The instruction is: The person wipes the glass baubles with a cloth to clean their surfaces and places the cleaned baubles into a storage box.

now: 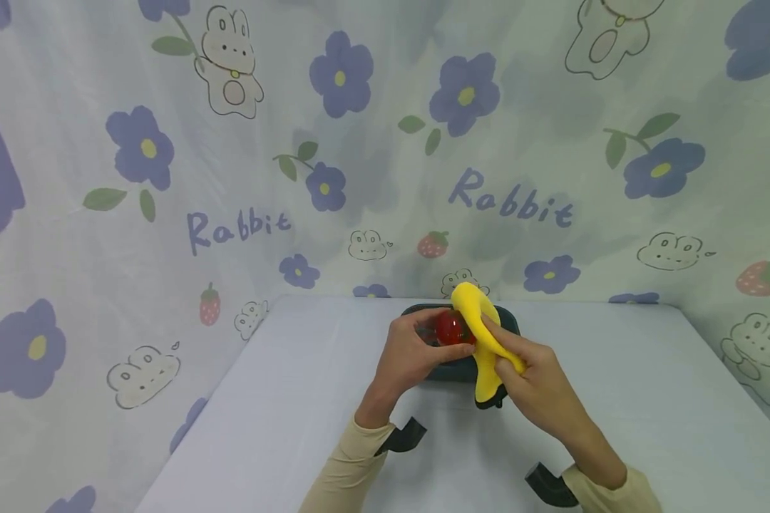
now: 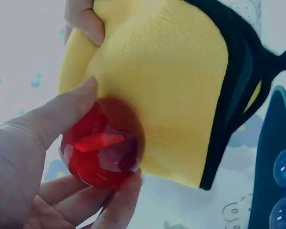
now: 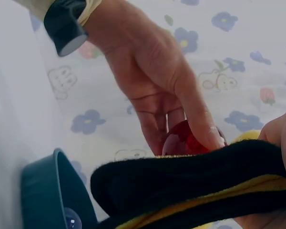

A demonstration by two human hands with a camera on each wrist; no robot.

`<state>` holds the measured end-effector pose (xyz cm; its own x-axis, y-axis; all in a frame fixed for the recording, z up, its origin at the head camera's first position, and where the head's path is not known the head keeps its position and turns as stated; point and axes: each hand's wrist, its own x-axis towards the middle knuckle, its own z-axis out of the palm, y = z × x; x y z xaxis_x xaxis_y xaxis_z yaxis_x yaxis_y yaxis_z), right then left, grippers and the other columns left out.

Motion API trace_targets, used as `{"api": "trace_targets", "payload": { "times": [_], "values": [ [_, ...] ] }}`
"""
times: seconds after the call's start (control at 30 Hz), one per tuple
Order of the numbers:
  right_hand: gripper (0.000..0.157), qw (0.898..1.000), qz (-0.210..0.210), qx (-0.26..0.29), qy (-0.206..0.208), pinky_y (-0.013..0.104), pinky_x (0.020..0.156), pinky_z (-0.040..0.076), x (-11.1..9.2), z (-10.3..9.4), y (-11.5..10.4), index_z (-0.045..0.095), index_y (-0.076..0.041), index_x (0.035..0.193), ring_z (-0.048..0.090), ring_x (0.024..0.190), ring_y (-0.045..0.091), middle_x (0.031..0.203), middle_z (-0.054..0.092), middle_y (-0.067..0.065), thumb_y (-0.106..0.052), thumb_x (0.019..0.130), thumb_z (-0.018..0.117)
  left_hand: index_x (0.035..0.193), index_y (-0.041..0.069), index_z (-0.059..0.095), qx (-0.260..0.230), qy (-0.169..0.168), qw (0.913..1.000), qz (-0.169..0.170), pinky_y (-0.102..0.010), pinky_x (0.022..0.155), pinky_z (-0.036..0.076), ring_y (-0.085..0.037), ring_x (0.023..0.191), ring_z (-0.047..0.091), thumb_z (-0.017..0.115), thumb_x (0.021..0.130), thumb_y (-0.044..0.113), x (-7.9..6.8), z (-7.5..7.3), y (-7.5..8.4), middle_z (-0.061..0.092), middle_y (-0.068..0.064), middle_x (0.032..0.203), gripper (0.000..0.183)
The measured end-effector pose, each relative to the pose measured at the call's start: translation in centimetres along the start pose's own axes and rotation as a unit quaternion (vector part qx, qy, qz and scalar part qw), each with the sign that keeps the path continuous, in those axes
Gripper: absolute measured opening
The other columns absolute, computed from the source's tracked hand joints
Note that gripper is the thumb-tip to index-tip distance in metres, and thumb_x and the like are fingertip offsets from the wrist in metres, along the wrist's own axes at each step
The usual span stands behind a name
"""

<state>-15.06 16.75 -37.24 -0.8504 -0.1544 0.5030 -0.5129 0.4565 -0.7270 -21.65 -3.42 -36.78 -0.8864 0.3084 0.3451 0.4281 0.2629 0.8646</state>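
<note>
My left hand [image 1: 407, 353] holds a glossy, see-through red ball [image 1: 450, 328] between its thumb and fingers. The ball [image 2: 102, 148] lies right up against a soft yellow cloth [image 2: 157, 95] with a broad black border and a black loop. My right hand [image 1: 532, 374] pinches this cloth [image 1: 486, 356], which hangs in folds beside the ball. Seen from the right wrist, the black border [image 3: 181, 183] covers the lower part of the ball [image 3: 181, 140]. Both hands are above a dark teal basin [image 1: 449, 372].
Clear blue balls [image 2: 283, 168] sit inside the teal basin [image 2: 264, 167]. The basin stands on a white table [image 1: 282, 399] near its back edge. Behind the table hangs a curtain [image 1: 385, 142] printed with rabbits and flowers. A black band is on each wrist.
</note>
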Motion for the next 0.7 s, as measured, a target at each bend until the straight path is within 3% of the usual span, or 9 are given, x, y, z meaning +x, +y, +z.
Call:
{"api": "trace_targets", "payload": {
  "times": [0.13,0.23,0.33,0.47,0.7],
  "values": [
    [0.060,0.998,-0.051,-0.021,0.005,0.019,0.064,0.055,0.2,0.2,0.6,0.049,-0.013,0.145,0.061,0.084,0.013,0.143,0.056,0.015,0.011,0.090,0.052,0.122,0.026,0.069,0.002,-0.019,0.9997,0.014,-0.026,0.080,0.060,-0.010,0.095,0.067,0.086,0.075,0.038,0.2,0.3,-0.5,0.070,0.007,0.116,0.051],
    [0.062,0.997,-0.068,-0.043,0.001,0.015,0.064,0.053,0.3,0.1,0.8,0.049,-0.014,0.145,0.062,0.089,0.014,0.147,0.053,0.012,0.012,0.089,0.053,0.117,0.028,0.070,0.015,-0.034,0.9991,0.022,-0.028,0.076,0.060,-0.010,0.090,0.065,0.085,0.075,0.039,0.2,0.6,-0.7,0.071,0.010,0.107,0.046],
    [0.061,0.995,-0.080,-0.065,-0.008,0.007,0.077,0.051,0.4,0.0,0.9,0.049,-0.015,0.145,0.066,0.110,0.020,0.148,0.052,0.007,0.011,0.089,0.054,0.109,0.027,0.072,0.020,-0.049,0.9983,0.024,-0.027,0.072,0.059,-0.010,0.084,0.065,0.085,0.075,0.039,0.0,0.8,-0.5,0.071,0.010,0.097,0.039],
    [0.060,0.991,-0.100,-0.091,-0.012,0.002,0.095,0.042,0.5,-0.3,1.0,0.051,-0.014,0.144,0.053,0.134,0.028,0.149,0.052,0.002,0.011,0.089,0.055,0.107,0.025,0.072,0.010,-0.068,0.9974,0.023,-0.026,0.072,0.059,-0.009,0.082,0.067,0.086,0.074,0.037,-0.4,1.1,-0.2,0.072,0.009,0.094,0.038],
    [0.063,0.990,-0.095,-0.098,-0.027,0.005,0.093,0.046,0.6,-0.9,1.4,0.049,-0.018,0.145,0.056,0.131,0.027,0.150,0.050,0.002,0.010,0.089,0.055,0.110,0.024,0.071,0.043,-0.070,0.9947,0.061,-0.024,0.070,0.058,-0.006,0.083,0.063,0.086,0.074,0.038,-0.8,1.4,0.4,0.071,0.010,0.095,0.041]
  ]
}}
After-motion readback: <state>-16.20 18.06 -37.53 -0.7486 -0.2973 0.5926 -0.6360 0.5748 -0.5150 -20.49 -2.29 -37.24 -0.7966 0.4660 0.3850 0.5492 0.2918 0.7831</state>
